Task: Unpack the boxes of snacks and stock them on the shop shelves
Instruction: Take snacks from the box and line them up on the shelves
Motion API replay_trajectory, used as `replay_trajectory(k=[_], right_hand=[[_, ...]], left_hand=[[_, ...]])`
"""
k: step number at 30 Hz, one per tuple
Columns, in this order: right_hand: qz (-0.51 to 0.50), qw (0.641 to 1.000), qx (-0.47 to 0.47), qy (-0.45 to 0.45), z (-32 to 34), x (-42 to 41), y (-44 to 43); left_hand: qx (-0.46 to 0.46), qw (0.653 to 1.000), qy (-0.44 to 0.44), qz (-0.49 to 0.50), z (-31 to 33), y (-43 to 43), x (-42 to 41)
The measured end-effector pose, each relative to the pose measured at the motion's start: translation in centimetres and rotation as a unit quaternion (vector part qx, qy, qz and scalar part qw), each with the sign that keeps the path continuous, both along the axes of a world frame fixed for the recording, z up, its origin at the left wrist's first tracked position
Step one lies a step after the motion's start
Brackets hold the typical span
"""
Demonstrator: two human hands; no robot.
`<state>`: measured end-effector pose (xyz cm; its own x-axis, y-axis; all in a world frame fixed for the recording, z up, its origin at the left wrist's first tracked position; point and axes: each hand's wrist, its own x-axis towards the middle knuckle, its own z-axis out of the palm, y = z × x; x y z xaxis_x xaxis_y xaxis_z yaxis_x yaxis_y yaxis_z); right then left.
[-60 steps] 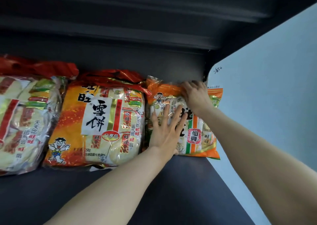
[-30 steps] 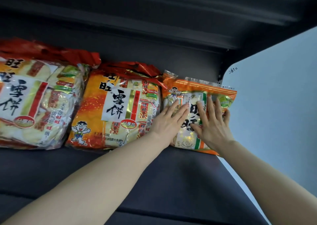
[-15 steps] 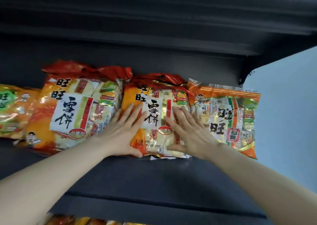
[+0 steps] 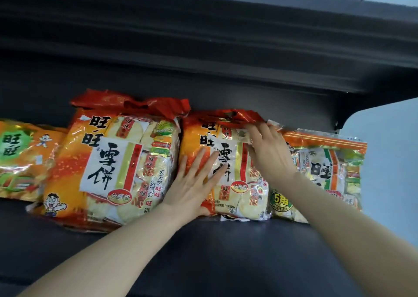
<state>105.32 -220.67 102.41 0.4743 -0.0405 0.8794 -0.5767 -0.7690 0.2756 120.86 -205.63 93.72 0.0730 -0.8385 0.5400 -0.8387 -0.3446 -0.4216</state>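
Right hand [image 4: 271, 156] now moved up off the face of the middle snack bag [image 4: 239, 197]: on the dark shelf [image 4: 226, 262] the left hand [image 4: 194, 183] presses spread fingers [image 4: 198, 161] flat on this bag, likely light, slippery, brittle inside; farther back, right fingers [image 4: 253, 129] meet its red top seal [image 4: 228, 115], the safest hold, pinch unclear.

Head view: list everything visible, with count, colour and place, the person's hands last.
Large rice-cracker bag: one, orange-red, second from left.
Middle rice-cracker bag: one, orange-red, under both hands.
Senbei bag: one, orange and clear, right end.
Green-label snack bag: one, orange-green, left edge, cut off.
Shelf: one, dark grey, bearing the bags.
Upper shelf: one, dark grey, above.
Wall: one, pale, far right.
Left hand: one, flat on middle bag.
Right hand: one, at that bag's top edge, grip unclear.
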Motion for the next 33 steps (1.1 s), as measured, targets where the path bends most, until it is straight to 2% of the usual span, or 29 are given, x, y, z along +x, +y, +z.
replay_trajectory(k=[5,9,11,14,16,19,24,28,33], right_hand=[[-0.104,0.991,0.058,0.063,6.0,4.1,-1.0],[-0.164,0.984,0.062,0.008,9.6,5.3,-1.6],[-0.152,0.982,0.110,0.010,9.7,5.8,-2.1],[-0.091,0.982,0.166,0.015,7.9,6.1,-3.4],[-0.038,0.994,0.102,-0.031,6.4,5.5,-3.3],[0.014,0.998,-0.012,-0.058,2.6,3.1,-1.8],[-0.020,0.985,-0.059,0.159,-6.1,-1.0,-3.3],[-0.031,0.985,0.016,0.167,-6.6,-0.9,-4.2],[-0.034,0.985,0.029,0.164,-6.2,-1.4,-2.8]], left_hand=[[-0.006,1.000,0.006,-0.006,-0.2,-0.4,0.0],[-0.009,1.000,0.009,-0.010,0.4,-1.0,0.2],[-0.003,1.000,0.004,-0.009,0.9,-1.3,0.2],[-0.003,1.000,-0.003,-0.002,0.5,-1.2,0.0],[-0.008,1.000,-0.003,0.002,0.4,-0.9,-0.4],[-0.036,0.998,0.056,0.004,0.4,-0.7,-0.8],[-0.045,0.996,0.070,0.022,0.3,-0.9,-1.0],[-0.046,0.996,0.063,0.038,0.2,-1.4,-1.3],[-0.026,0.997,0.039,0.065,0.8,-0.3,-2.0]])
